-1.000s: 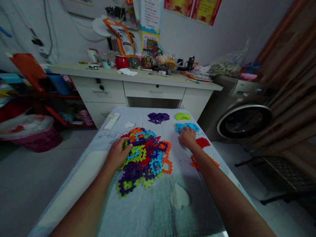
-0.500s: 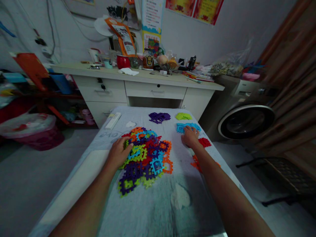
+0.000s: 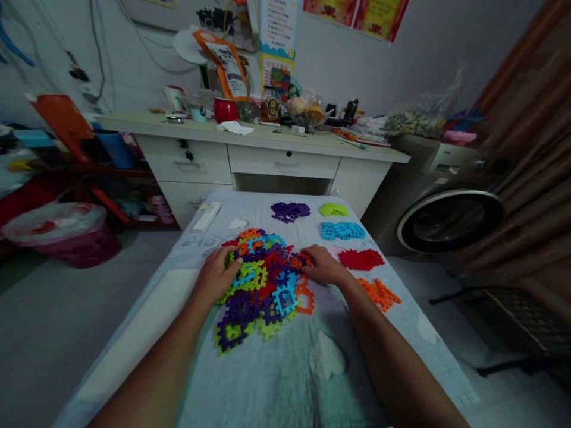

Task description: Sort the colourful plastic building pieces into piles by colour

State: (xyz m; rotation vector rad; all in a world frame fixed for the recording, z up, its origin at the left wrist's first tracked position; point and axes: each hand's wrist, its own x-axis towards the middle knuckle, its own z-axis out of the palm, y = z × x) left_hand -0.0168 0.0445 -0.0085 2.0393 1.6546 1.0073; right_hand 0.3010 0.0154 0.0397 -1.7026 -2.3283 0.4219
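Note:
A mixed pile of interlocking plastic pieces [image 3: 263,279] in purple, green, blue, red and orange lies on the cloth-covered table. My left hand [image 3: 218,273] rests at the pile's left edge, thumb apart from the fingers, over green pieces; its fingertips are partly hidden. At the right edge, my right hand [image 3: 322,266] has its thumb and fingers about a purple and orange interlocking piece [image 3: 300,261]. Single-colour groups sit farther off: purple pieces [image 3: 289,211], green pieces [image 3: 334,209], blue pieces [image 3: 342,230], red pieces [image 3: 361,259] and orange pieces [image 3: 380,295].
A white power strip [image 3: 207,217] lies at the table's far left. Behind stands a white desk [image 3: 187,160] crowded with jars, cups and papers. A washing machine [image 3: 439,196] is at right, a lined pink bin [image 3: 66,244] at left.
My right hand has left the blue group and come left and nearer, onto the mixed pile's right edge. The red and orange groups are now uncovered. My left hand stays put.

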